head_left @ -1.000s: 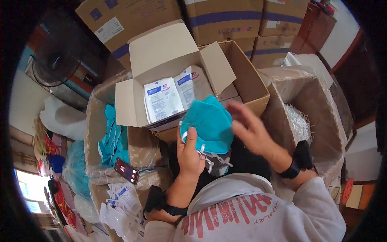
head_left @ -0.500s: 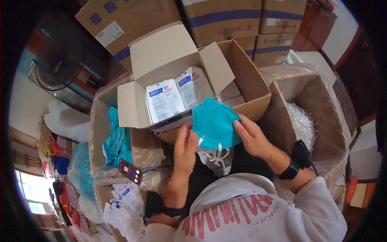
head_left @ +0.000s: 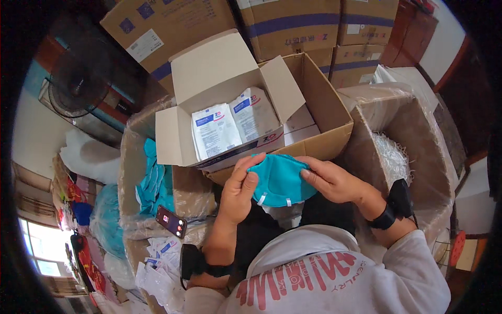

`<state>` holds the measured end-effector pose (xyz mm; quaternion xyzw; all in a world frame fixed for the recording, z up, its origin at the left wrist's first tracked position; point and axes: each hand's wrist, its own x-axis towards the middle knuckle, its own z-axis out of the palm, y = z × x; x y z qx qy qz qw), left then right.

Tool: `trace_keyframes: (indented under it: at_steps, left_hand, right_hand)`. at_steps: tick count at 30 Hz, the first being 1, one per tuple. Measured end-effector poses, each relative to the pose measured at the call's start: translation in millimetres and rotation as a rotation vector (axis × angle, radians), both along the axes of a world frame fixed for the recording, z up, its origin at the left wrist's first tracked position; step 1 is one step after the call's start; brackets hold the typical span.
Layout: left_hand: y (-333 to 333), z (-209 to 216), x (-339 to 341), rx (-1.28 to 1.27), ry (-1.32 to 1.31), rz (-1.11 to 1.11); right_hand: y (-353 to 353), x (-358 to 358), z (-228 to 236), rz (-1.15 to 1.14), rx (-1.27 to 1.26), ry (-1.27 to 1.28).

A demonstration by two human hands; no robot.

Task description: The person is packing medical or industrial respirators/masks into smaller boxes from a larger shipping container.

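A teal folded face mask (head_left: 282, 183) is held between my two hands above my lap. My left hand (head_left: 238, 191) grips its left edge, thumb against the near face. At the upper right edge, my right hand (head_left: 329, 180) pinches the mask between thumb and fingers. Two short white tabs show along its lower edge. Just beyond the mask stands an open white box (head_left: 214, 63) with its flaps spread. Inside it stand white printed packets (head_left: 215, 131). A brown carton (head_left: 337, 128) sits behind and under that box.
To the left, a plastic-lined carton (head_left: 193, 186) holds several teal masks (head_left: 157, 180); a phone (head_left: 171, 221) rests at its near edge. White packets (head_left: 159, 267) lie below. At right, another lined carton (head_left: 366, 112) contains white straps (head_left: 392, 159). Sealed cartons (head_left: 293, 26) are stacked behind.
The mask has come down slightly and tilted, its top edge now lower and flatter. My left fingers have moved up onto its top left edge. The hanging white straps are mostly out of sight.
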<state>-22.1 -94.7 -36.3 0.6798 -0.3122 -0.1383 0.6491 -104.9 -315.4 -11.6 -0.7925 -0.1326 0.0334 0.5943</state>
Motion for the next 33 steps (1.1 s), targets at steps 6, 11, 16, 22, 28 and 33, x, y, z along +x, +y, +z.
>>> trace_keyframes:
  at_steps: [6,11,16,22,28,33]
  left_hand:
    - [-10.2,-2.4,-7.8,-0.264,0.293,0.154]
    - [-19.2,-5.1,-14.8,-0.218,0.149,0.353]
    - [-25.0,-7.7,-16.7,-0.261,0.014,0.448]
    - [-19.9,-4.2,-17.6,-0.071,-0.029,0.334]
    - [-16.1,2.9,-10.4,-0.067,0.115,0.269]
    - [-17.7,-2.1,-3.5,-0.161,0.265,0.264]
  right_hand:
    - [16.0,2.1,-14.8,-0.162,0.11,-0.067]
    - [34.8,-1.9,-27.7,-0.33,0.19,-0.058]
    - [47.6,-5.0,-31.6,-0.337,0.339,0.037]
    - [43.6,-5.8,-41.4,-0.402,0.27,0.082]
    - [43.8,-4.9,-35.1,-0.354,0.454,0.115]
    - [37.0,-3.4,-38.7,-0.251,0.54,0.196]
